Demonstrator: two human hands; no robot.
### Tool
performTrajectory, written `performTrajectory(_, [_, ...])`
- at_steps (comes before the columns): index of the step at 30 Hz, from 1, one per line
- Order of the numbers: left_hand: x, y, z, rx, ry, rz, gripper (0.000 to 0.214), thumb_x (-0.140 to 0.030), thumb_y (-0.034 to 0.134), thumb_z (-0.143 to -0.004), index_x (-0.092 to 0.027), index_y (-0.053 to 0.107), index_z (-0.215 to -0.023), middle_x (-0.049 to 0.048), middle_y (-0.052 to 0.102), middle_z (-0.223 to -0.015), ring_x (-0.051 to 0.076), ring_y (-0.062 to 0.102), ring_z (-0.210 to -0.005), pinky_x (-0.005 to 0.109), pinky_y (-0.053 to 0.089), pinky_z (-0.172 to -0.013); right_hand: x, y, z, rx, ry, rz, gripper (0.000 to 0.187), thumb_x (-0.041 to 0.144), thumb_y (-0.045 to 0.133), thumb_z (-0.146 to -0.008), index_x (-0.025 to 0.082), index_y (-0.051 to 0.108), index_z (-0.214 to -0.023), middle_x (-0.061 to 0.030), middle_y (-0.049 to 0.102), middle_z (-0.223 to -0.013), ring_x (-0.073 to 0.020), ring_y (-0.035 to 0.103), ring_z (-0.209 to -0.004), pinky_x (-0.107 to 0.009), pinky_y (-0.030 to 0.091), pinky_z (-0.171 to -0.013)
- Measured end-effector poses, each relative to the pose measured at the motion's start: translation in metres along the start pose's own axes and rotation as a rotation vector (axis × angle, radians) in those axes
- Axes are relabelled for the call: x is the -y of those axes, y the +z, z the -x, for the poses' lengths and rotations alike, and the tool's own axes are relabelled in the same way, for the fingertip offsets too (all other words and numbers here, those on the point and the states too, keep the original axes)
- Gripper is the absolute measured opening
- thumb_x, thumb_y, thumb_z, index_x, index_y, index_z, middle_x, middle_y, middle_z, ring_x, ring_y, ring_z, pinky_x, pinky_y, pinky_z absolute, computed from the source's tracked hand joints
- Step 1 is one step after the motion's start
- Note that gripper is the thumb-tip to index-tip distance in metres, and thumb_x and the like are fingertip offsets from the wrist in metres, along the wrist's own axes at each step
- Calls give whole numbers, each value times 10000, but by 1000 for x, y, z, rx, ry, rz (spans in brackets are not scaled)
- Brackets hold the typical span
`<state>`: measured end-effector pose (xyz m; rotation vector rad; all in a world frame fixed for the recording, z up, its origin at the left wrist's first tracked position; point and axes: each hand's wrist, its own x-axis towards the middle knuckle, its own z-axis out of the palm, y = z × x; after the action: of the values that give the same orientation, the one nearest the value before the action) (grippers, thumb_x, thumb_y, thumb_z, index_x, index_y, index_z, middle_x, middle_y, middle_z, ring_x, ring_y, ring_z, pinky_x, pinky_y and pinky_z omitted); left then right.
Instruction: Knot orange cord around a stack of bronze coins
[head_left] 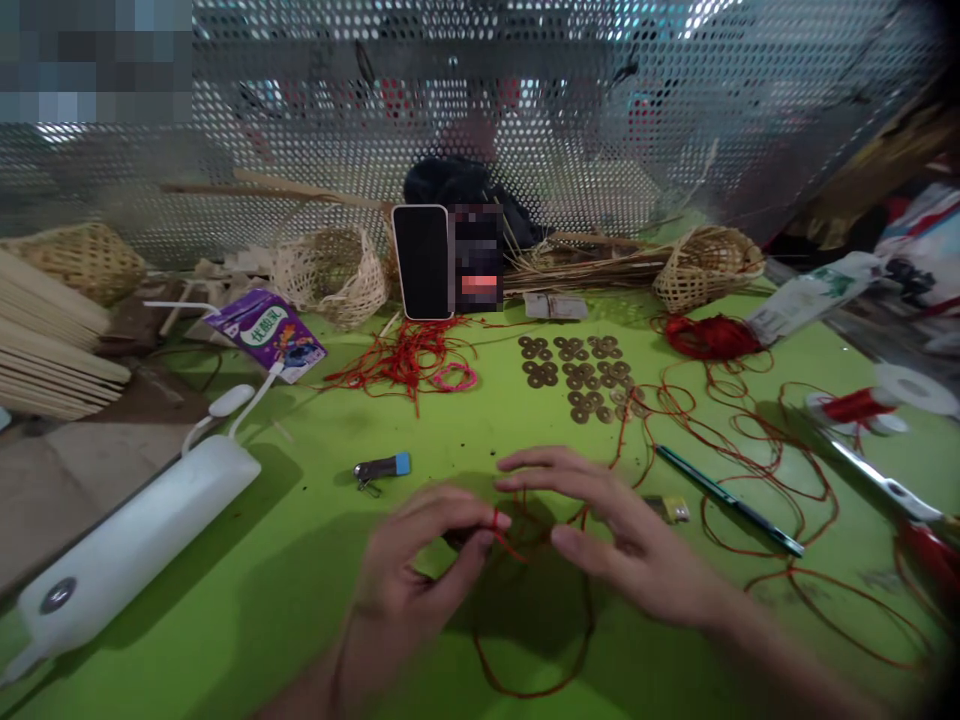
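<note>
My left hand [424, 545] pinches a thin red cord [511, 545] between thumb and fingertips. A loop of the cord winds round the index fingertip, and a short end sticks out to the right. Something dark shows under those fingers, too shaded to name. My right hand [622, 530] hovers just to the right, its fingers stretched out and apart, with no clear hold on anything. From between the two hands the cord sags toward me in a wide loop [529, 693] on the green table [315, 620].
Behind my hands lie several groups of round brown coins [589, 375]. To the right are a dark green pen [727, 500], scissors [874, 480] and a spool of red cord [859, 405]. A white power strip [142, 540] lies left; a phone [424, 262] stands at the back.
</note>
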<state>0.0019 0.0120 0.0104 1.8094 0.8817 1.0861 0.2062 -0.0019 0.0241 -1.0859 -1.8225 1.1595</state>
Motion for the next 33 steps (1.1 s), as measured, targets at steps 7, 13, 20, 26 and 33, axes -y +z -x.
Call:
performTrajectory(7, [-4,0,1,62,36,-35,220,-40,587,-824,-220,651,-934,-8,652,-847,110,617,-782,183,499,-689,-4,22,-4,-29,136,-293,249,253,570,-875,219,635,-1114,-32,714,-900,-135,664,-826,-241,534,-758])
performTrajectory(13, [-6,1,2,90,5,22,164,-79,576,-841,-215,648,-900,10,653,-804,142,624,-742,222,512,-657,-6,24,-4,-135,95,-278,122,264,699,-774,180,708,-862,-29,722,-762,-132,664,-671,-220,545,-639])
performTrajectory(20, [-9,1,4,95,-38,16,160,-88,547,-848,-218,627,-896,15,652,-796,144,623,-722,228,516,-632,-8,22,-3,-136,-45,-138,48,202,650,-807,164,644,-779,-19,668,-707,-110,609,-635,-210,503,-609])
performTrajectory(26, [-12,3,8,21,98,-150,209,-34,538,-822,-203,603,-926,18,647,-808,141,620,-753,227,510,-660,-10,26,-1,-77,-69,-84,38,151,561,-844,178,588,-838,-14,648,-754,-107,596,-684,-204,485,-646])
performTrajectory(33, [-14,5,9,-31,228,-359,204,-17,530,-809,-182,603,-906,23,662,-789,140,614,-721,239,500,-644,-3,32,2,-52,-9,-101,38,153,514,-853,190,522,-859,5,602,-730,-103,563,-658,-202,472,-628])
